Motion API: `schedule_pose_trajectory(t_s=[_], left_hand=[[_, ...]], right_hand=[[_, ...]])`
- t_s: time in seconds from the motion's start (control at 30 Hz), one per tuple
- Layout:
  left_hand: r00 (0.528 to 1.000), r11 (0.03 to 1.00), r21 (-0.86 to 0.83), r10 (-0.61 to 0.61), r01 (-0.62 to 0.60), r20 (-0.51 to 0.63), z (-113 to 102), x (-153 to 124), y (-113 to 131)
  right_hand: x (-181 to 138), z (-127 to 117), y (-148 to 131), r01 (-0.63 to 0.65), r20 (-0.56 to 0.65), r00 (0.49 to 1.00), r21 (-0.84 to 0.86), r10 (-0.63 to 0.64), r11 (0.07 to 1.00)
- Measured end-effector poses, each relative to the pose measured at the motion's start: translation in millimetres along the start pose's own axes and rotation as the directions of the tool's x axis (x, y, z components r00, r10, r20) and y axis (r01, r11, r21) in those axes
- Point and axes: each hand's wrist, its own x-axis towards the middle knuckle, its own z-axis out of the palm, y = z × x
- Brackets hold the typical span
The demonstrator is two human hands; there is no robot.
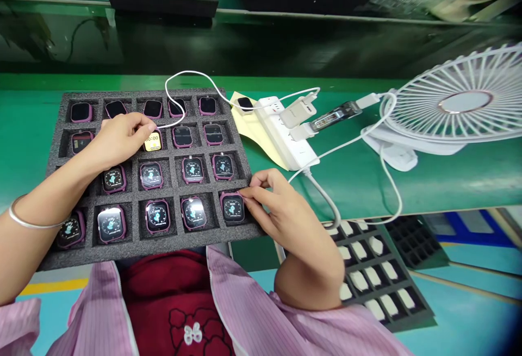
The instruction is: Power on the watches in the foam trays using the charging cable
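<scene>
Pink-striped smock sleeves [98, 318] frame a black foam tray [171, 193] of purple-rimmed smartwatches; the left hand [120, 138], its grip hidden, covers part of a yellow-screened watch [153, 142] beside a white cable [191, 76], while the right hand [285, 214] narrowly pinches the edge of the front-row corner watch [232, 208].
</scene>
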Motion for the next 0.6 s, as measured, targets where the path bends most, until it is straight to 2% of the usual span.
schedule_pose_trajectory(t_s=[0.07, 0.17, 0.37, 0.43, 0.6], left_hand=[[0.995, 0.995, -0.103, -0.008, -0.002, -0.096, -0.3, -3.7, -1.2], [0.963, 0.988, -0.153, -0.015, -0.028, -0.269, -0.5, -8.6, -3.2], [0.855, 0.917, -0.388, -0.125, -0.093, -0.503, 1.8, -7.3, -3.6], [0.842, 0.886, -0.452, -0.161, -0.107, -0.515, 3.4, -4.8, -4.4], [0.882, 0.839, -0.538, -0.196, -0.076, -0.429, 5.7, -1.9, -6.6]], right_hand=[[0.2, -0.2, 0.4, 0.003, 0.003, 1.0, 0.006, -0.003, 1.0], [0.3, -0.3, 1.2, 0.01, 0.003, 1.0, 0.015, -0.011, 1.0], [0.4, -0.4, 1.4, 0.008, 0.003, 1.0, 0.018, -0.008, 1.0], [0.4, -0.4, 1.2, -0.007, 0.01, 1.0, 0.026, 0.007, 1.0], [0.6, 0.2, 2.2, -0.012, -0.003, 1.0, 0.053, 0.012, 0.999]])
